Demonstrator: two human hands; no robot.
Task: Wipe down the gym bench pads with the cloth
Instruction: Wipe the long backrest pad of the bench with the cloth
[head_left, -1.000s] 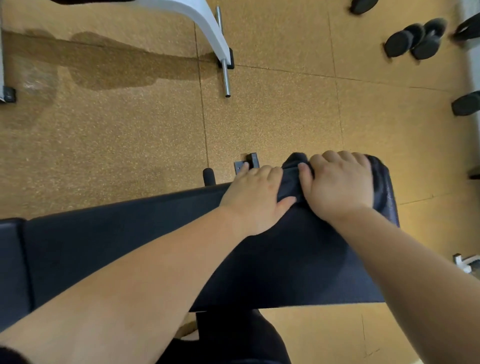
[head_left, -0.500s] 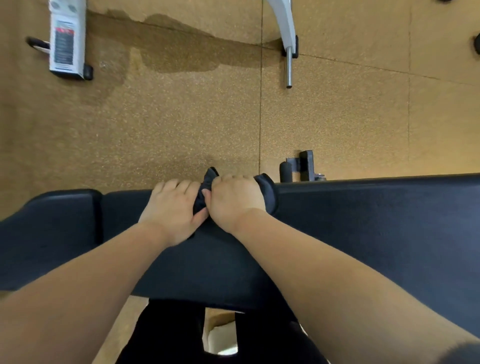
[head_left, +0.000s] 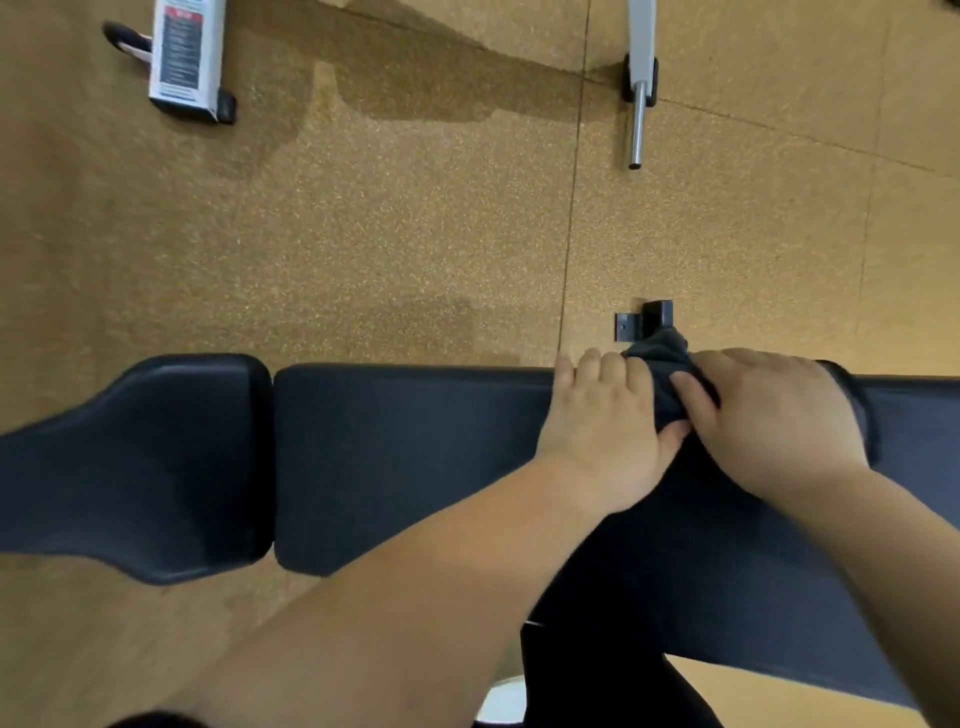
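Pressing the cloth (head_left: 662, 374) onto the long pad (head_left: 415, 457), left hand (head_left: 605, 431) and right hand (head_left: 769, 421) gripping it (bracket (head_left: 644, 319) beyond)

You are looking down on a speckled tan rubber floor (head_left: 395, 234) laid in large tiles, with thin dark seams running between them. A broad darker patch (head_left: 415, 88) spreads across the tiles near the top. At upper left stands a white machine foot (head_left: 184, 52) bearing a printed label. At upper right a white frame leg (head_left: 640, 41) ends in a chrome peg (head_left: 636, 132). The light is even and warm.
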